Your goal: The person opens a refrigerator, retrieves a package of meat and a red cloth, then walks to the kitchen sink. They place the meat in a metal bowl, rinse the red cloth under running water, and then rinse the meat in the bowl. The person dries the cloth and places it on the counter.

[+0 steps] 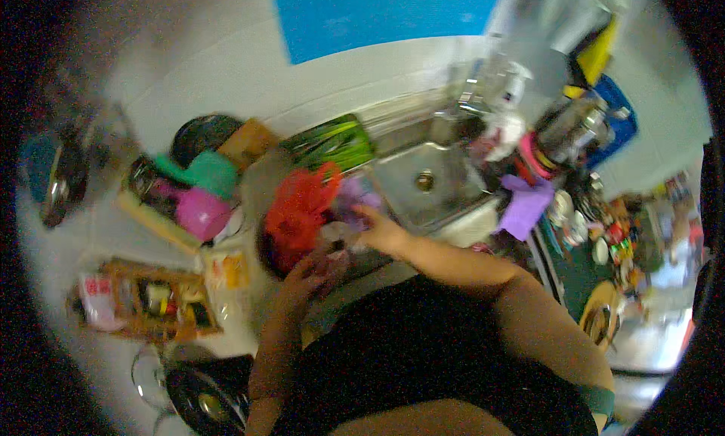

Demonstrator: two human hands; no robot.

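Observation:
A red plastic bag [297, 212] lies in front of me, beside the sink and over something dark and rounded. Against its right side is a crumpled purple item [359, 201], perhaps a bag or a cloth. My right hand [382, 232] reaches in from the right, its fingers at the purple item. Below the red bag, my left hand [308, 274] is next to a small pale, pinkish item [337, 240] that sits between both hands. Blur hides whether either hand grips anything.
A metal sink [402, 178] with a drain lies to the right. Long green vegetables [334, 141] rest behind the red bag. Pink [204, 214] and green [212, 175] plastic vessels and a wooden divided box [164, 303] stand left. A purple cloth [527, 206] hangs right of the sink.

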